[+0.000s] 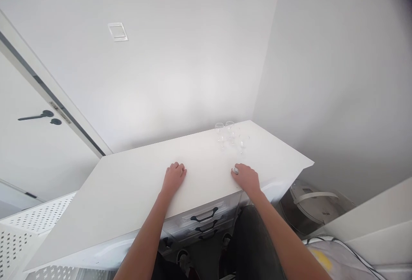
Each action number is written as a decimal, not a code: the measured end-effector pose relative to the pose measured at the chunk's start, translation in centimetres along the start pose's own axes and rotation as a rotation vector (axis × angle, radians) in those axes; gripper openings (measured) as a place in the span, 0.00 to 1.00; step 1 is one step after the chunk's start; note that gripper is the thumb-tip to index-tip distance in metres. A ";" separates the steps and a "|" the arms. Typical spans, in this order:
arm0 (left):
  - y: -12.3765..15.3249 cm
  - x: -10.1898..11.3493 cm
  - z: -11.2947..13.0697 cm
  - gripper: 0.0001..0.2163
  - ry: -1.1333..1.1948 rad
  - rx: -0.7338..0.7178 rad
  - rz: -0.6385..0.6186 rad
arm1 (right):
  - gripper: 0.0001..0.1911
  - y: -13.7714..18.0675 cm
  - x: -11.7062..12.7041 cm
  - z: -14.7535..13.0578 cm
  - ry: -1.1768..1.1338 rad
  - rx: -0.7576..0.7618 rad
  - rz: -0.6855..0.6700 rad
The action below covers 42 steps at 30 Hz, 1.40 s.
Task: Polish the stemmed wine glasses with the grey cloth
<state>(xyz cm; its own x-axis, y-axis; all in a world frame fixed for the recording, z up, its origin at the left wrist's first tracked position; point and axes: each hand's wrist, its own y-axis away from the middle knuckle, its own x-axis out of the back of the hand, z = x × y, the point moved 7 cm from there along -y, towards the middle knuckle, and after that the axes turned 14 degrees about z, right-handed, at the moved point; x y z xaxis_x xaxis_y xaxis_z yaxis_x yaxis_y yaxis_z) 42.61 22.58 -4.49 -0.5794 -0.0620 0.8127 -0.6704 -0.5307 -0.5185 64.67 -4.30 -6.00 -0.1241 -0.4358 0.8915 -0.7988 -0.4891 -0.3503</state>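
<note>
My left hand [174, 177] rests on the white tabletop [128, 185] near its middle, fingers curled under, with nothing showing in them. About a hand's width to the right, my right hand [247, 178] also lies on the top. Its fingers are closed round a small pale grey thing [236, 170] at the fingertips, too small to name. A few clear stemmed glasses [230, 136] stand together at the back right of the top, a short way beyond my right hand.
White walls meet in a corner behind the tabletop. A clear drawer unit with black handles [204, 219] sits under it. A round grey appliance [307, 206] stands on the floor at right, a white perforated panel [28, 220] at left, and a door with a black handle [40, 116] further left.
</note>
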 end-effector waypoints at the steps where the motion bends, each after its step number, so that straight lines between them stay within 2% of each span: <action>1: -0.4 -0.4 0.5 0.10 0.012 -0.027 0.017 | 0.13 -0.5 0.4 1.8 0.010 -0.048 0.014; 4: -2.0 -2.5 3.0 0.16 0.060 -0.080 0.001 | 0.24 -2.3 1.3 6.3 -0.015 -0.186 0.084; 6: -3.3 -4.5 5.1 0.24 0.084 -0.095 -0.078 | 0.34 -3.6 1.4 7.7 -0.051 -0.194 0.127; 8: -4.7 -6.7 7.1 0.29 0.093 -0.084 -0.181 | 0.39 -4.9 1.2 8.3 -0.069 -0.149 0.138; 11: -6.9 -9.3 9.8 0.31 0.117 -0.098 -0.286 | 0.37 -6.6 0.6 8.6 -0.074 -0.034 0.103; 14: -9.2 -10.9 11.6 0.33 0.153 -0.114 -0.292 | 0.34 -8.3 -0.2 8.6 -0.118 0.111 0.042; 16: -10.5 -11.8 12.4 0.33 0.164 -0.145 -0.305 | 0.35 -9.4 -0.7 8.4 -0.168 0.212 -0.013; 19: -12.1 -13.2 13.4 0.33 0.151 -0.205 -0.362 | 0.38 -10.9 -1.4 7.8 -0.243 0.321 -0.096; 24: -14.5 -15.3 14.7 0.34 0.108 -0.322 -0.419 | 0.37 -13.2 -1.6 6.9 -0.388 0.441 -0.141; 29: -15.9 -17.0 15.2 0.33 0.104 -0.371 -0.477 | 0.36 -15.3 -2.7 6.9 -0.498 0.505 -0.220; 35: -15.9 -17.6 15.4 0.33 0.079 -0.396 -0.471 | 0.38 -17.1 -4.3 7.0 -0.551 0.520 -0.324; 42: -15.4 -17.5 15.2 0.34 0.033 -0.343 -0.474 | 0.39 -17.7 -3.9 5.1 -0.510 0.596 -0.392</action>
<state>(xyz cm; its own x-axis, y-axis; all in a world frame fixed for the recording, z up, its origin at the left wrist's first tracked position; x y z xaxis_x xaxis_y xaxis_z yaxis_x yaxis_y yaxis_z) 70.10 19.03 -6.69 -0.1904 0.1444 0.9710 -0.9685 -0.1895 -0.1617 82.28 2.22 -4.72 0.4866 -0.3687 0.7920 -0.2703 -0.9256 -0.2648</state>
